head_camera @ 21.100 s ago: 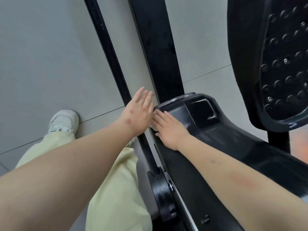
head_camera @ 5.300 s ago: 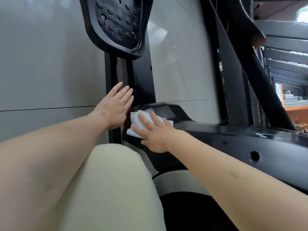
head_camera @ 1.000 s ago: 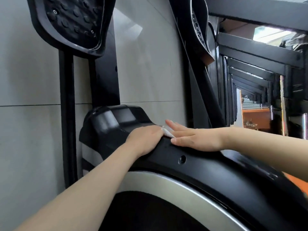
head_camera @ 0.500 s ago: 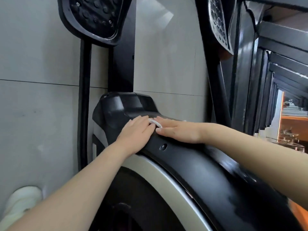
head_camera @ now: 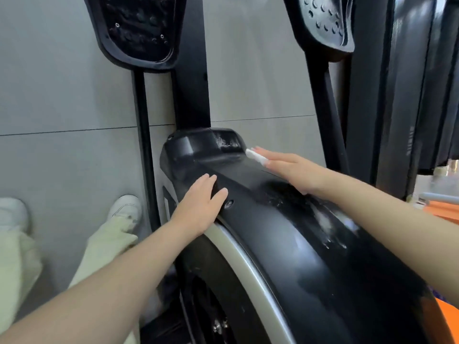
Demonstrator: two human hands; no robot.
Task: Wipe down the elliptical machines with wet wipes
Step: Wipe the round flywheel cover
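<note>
The right hand [head_camera: 290, 170] lies flat, palm down, on top of the glossy black plastic housing of the elliptical machine [head_camera: 285, 224]. Its fingers are straight and close together, pressing a folded white wet wipe [head_camera: 255, 155] against the surface. Only a narrow edge of the wipe shows, sticking out just beyond the fingertips; the rest is hidden under the hand. Faint streaks and smears show on the housing behind this hand's wrist, toward the forearm.

The left hand [head_camera: 201, 207] holds nothing. It rests flat on the near side edge of the same housing, fingers straight and together, the thumb spread a little to the side, just beside a small round hole [head_camera: 230, 202] in the plastic. The two hands are apart, with a bare stretch of housing between them.

Below the left wrist a curved silver-grey trim band [head_camera: 243, 264] follows the arc of the housing. Beyond both sets of fingertips stand two studded black foot pedals, one ahead of the left hand [head_camera: 139, 28] and one ahead of the right hand [head_camera: 323, 21], each on a black upright bar. Out past the left forearm, a white shoe [head_camera: 125, 209] and a pale yellow-green trouser leg [head_camera: 104, 244] stand on the grey tiled floor [head_camera: 62, 95].
</note>
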